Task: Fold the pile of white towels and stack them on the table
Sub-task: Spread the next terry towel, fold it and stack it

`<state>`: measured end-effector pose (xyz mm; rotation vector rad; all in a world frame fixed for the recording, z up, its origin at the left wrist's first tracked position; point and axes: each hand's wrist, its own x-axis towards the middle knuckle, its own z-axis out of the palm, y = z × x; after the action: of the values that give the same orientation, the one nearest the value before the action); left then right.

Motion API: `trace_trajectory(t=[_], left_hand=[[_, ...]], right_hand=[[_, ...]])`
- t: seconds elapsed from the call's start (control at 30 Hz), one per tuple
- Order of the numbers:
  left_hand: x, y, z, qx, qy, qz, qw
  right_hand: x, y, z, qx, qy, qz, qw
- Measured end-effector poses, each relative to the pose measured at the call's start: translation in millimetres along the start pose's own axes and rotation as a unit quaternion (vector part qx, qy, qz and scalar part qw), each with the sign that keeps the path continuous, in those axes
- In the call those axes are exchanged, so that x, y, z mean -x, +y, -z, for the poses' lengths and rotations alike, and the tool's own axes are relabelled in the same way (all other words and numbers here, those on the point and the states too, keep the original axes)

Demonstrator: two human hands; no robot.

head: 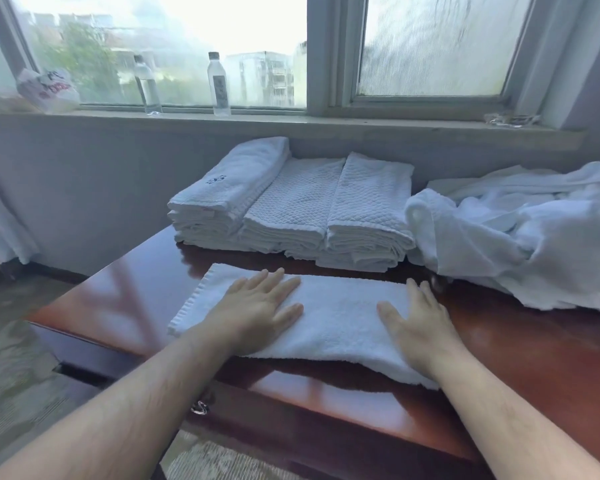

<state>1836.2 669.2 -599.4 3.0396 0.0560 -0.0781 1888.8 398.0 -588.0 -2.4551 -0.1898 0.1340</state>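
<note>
Hands lie flat on a folded white towel (pixel 329 317) spread lengthwise near the front edge of the reddish wooden table (pixel 534 348). The left hand (pixel 257 310) presses its left half with fingers straight and slightly spread, palm down; the right hand (pixel 416 320) presses the right end the same way, fingers extended, gripping nothing. Behind the towel, against the wall, three stacks of folded towels (pixel 291 209) stand side by side, touching one another; the leftmost is topped by a towel with a small dark emblem. To the right of the stacks, a rumpled pile of unfolded white towels (pixel 520 237) sprawls over the table's far right side, its left edge touching the nearest stack. On the windowsill (pixel 361 124) above stand two clear bottles (pixel 219 84) and a crumpled plastic bag (pixel 49 90).
</note>
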Motion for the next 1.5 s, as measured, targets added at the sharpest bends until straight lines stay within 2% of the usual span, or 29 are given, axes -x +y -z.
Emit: trace_trajectory(t=[0.07, 0.13, 0.17, 0.23, 0.3, 0.37, 0.43, 0.6, 0.7, 0.8, 0.83, 0.9, 1.03, 1.2, 1.27, 1.37, 1.43, 1.5], left_hand=[[1.0, 3.3, -0.9, -0.001, 0.002, 0.003, 1.000], [2.3, 6.1, -1.6, -0.001, 0.004, 0.001, 1.000], [3.4, 7.2, -1.8, -0.001, 0.003, 0.000, 1.000], [6.3, 9.5, -1.7, 0.002, 0.001, -0.003, 1.000], [9.4, 12.3, -0.6, 0.004, 0.001, -0.006, 1.000], [12.5, 15.2, 0.3, 0.006, 0.002, -0.007, 1.000], [15.0, 18.4, -0.2, 0.013, 0.006, 0.000, 1.000], [18.5, 25.6, -2.0, 0.027, 0.015, 0.023, 0.999], [19.8, 27.2, -2.9, 0.031, 0.011, 0.023, 0.999], [22.7, 32.7, -5.3, 0.043, 0.017, 0.035, 0.998], [23.9, 35.6, -6.2, 0.052, 0.023, 0.043, 0.997], [25.9, 42.3, -7.4, 0.069, 0.033, 0.054, 0.996], [29.8, 54.8, -6.5, 0.097, 0.025, 0.058, 0.993], [35.3, 68.9, -0.2, 0.166, 0.024, 0.064, 0.984], [32.7, 62.8, 7.8, 0.213, 0.032, 0.051, 0.975], [28.2, 47.0, 22.7, 0.343, 0.008, 0.043, 0.938], [25.5, 38.8, 30.1, 0.346, 0.010, 0.048, 0.937], [21.4, 32.4, 30.9, 0.286, 0.009, 0.059, 0.956]], right_hand=[[4.8, 3.8, 7.1, -0.103, 0.049, -0.006, 0.993], [8.7, 6.8, 17.0, -0.207, 0.082, -0.066, 0.973], [10.4, 7.8, 23.4, -0.278, 0.078, -0.102, 0.952], [15.6, 8.3, 37.0, -0.431, 0.041, -0.153, 0.888], [26.9, 7.6, 46.9, -0.507, -0.025, -0.182, 0.842], [38.0, 10.0, 48.0, -0.546, -0.103, -0.205, 0.806], [46.4, 16.6, 42.4, -0.557, -0.164, -0.202, 0.788], [61.7, 26.0, 40.4, -0.541, -0.215, -0.139, 0.801], [68.2, 20.6, 37.3, -0.600, -0.166, -0.126, 0.772], [75.3, 11.5, 22.0, -0.710, -0.059, -0.119, 0.691], [77.1, 6.9, 15.7, -0.726, -0.033, -0.126, 0.675], [78.4, -5.2, 3.6, -0.719, -0.009, -0.136, 0.681], [65.9, -29.9, -9.9, -0.658, 0.016, -0.137, 0.740], [45.3, -36.8, -22.6, -0.622, 0.071, -0.196, 0.755], [42.9, -35.6, -24.8, -0.609, 0.090, -0.182, 0.766], [39.1, -38.1, -17.4, -0.599, 0.097, -0.133, 0.783], [35.4, -42.6, -6.5, -0.616, 0.077, -0.100, 0.778], [30.6, -47.6, 3.9, -0.629, 0.043, -0.070, 0.773]])
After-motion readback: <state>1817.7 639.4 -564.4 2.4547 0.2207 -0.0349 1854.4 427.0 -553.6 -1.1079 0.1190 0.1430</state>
